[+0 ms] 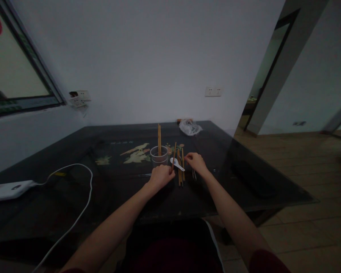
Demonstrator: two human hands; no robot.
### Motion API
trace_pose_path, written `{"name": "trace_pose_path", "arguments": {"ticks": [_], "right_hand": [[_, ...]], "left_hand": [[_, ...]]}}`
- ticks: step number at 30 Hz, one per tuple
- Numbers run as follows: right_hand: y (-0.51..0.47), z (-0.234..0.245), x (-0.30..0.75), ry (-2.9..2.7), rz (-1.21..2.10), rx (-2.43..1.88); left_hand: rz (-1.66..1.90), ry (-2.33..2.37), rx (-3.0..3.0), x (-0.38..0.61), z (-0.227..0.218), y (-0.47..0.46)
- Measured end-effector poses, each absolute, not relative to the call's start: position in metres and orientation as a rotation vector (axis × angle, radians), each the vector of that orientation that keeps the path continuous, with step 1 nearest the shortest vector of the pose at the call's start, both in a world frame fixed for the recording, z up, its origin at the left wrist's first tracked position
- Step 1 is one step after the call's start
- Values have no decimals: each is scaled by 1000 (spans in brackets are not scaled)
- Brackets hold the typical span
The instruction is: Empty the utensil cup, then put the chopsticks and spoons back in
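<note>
My left hand [161,176] is closed around a wooden chopstick [174,154], which points up and slightly away from me. Just behind that hand stands a clear plastic cup [159,160], with a couple of chopsticks [159,138] upright in it. A white spoon [177,164] lies across several loose chopsticks [180,178] on the table between my hands. On the right, the fingers of my right hand [197,162] are pinched together beside these chopsticks; what they hold, if anything, is unclear. A thin shiny piece [194,174] shows just below that hand.
The dark table [125,201] has a bird-and-flower design. A crumpled clear plastic bag [190,127] lies at its back edge by the wall. At the left, a white power bank-like device [10,190] trails a white cable [91,182]. A dark flat object [254,180] lies at right.
</note>
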State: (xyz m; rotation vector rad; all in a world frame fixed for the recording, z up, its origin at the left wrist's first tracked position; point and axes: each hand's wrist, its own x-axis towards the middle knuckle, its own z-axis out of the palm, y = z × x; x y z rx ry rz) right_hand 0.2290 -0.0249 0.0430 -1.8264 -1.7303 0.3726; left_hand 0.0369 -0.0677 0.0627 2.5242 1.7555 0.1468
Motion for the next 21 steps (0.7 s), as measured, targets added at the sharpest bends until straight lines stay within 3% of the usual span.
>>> {"name": "trace_pose_path", "arguments": {"ticks": [9, 21], "right_hand": [[-22, 41, 234, -1708, 392, -1808], [-8, 38, 245, -1461, 672, -1600]], "left_hand": [[271, 1590, 2535, 51, 68, -75], [275, 1552, 2617, 89, 69, -68]]}}
